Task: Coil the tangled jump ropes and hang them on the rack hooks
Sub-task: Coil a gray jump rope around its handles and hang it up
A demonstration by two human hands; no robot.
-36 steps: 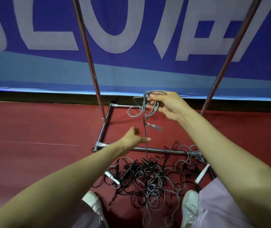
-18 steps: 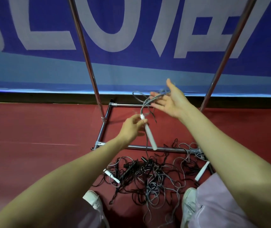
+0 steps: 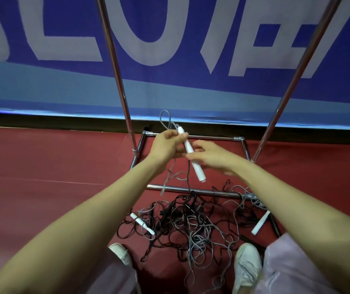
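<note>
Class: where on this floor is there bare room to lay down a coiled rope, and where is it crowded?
Free: the red floor left of the rack base, and right of it. Crowded: the tangled ropes between the front bar and the shoes. The left hand and right hand hold the white handle above the base.

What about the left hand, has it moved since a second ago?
Yes. The left hand, gripping the white handle, rose from near the rack's front base bar to its rear base bar.
</note>
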